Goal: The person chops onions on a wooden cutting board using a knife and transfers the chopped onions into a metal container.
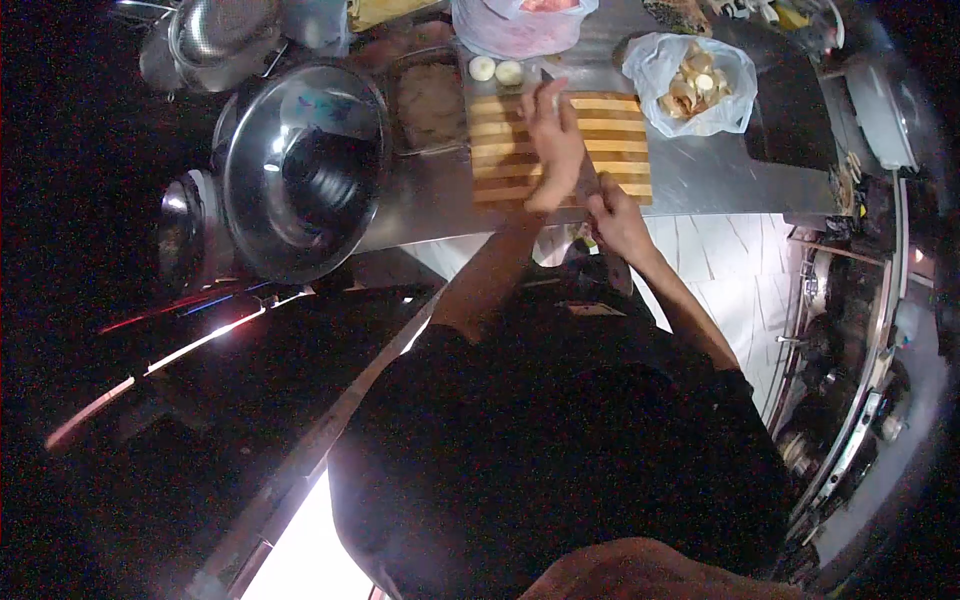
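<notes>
My right hand (618, 222) is closed around the handle of a knife (588, 178) at the front edge of a striped wooden cutting board (500, 155). The blade slants up and left across the board. Over the blade lies my left hand (556, 145), its fingers stretched out and apart; whether the palm touches the metal I cannot tell. Just beyond the board's far left corner sit two peeled white pieces that look like onions, one (482, 68) beside the other (509, 73).
A large metal bowl (375, 200) stands left of a clear container (430, 105) with pale contents. Right of the board is an open plastic bag (648, 65) of brownish peelings. Another plastic bag (500, 35) lies behind. The steel counter (690, 180) ends near my body.
</notes>
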A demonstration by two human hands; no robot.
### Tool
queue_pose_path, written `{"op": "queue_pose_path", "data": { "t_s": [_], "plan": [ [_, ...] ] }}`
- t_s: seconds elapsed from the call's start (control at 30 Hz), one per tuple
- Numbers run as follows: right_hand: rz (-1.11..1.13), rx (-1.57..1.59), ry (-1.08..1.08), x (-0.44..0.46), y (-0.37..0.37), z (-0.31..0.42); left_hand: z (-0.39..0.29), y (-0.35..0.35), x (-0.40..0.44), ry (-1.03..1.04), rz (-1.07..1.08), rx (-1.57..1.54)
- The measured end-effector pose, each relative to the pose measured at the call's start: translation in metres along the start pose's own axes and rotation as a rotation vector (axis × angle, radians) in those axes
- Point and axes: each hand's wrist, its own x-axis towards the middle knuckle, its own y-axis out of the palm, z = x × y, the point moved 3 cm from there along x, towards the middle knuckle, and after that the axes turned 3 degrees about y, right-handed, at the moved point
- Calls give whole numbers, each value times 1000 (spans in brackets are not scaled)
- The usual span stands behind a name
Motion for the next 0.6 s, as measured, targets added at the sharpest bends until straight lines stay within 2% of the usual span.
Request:
{"op": "queue_pose_path", "data": {
  "t_s": [0.03, 0.07, 0.13, 0.2, 0.27, 0.33, 0.37, 0.43, 0.5, 0.57, 0.6],
  "plan": [
    [20, 3, 8, 7, 0, 27, -1, -9, 13, -57, -12, 49],
    [50, 17, 9, 14, 3, 49, -7, -23, 32, 71, -64, 82],
    [121, 57, 8, 30, 11, 89, 14, -41, 59, 99, -114, -3],
    [164, 47, -6, 51, 29, 108, 107, -35, 67, 222, -117, 278],
    [172, -17, -23, 73, 52, 110, 136, -55, 78, 87, -93, 339],
    [250, -106, 23, 97, 69, 95, 115, -90, 84, -305, -40, 174],
    [285, -152, 43, 105, 73, 93, 115, -97, 85, -256, -49, 222],
    [263, -57, -29, 106, 71, 101, 120, -104, 83, -135, -69, 272],
    [311, 26, 5, 107, 69, 105, 117, -109, 79, 30, -93, 235],
    [420, 100, 137, 111, 68, 110, 107, -111, 78, 199, -41, 294],
    [450, 168, 183, 114, 70, 110, 74, -116, 87, 273, 28, 393]
  ]
}}
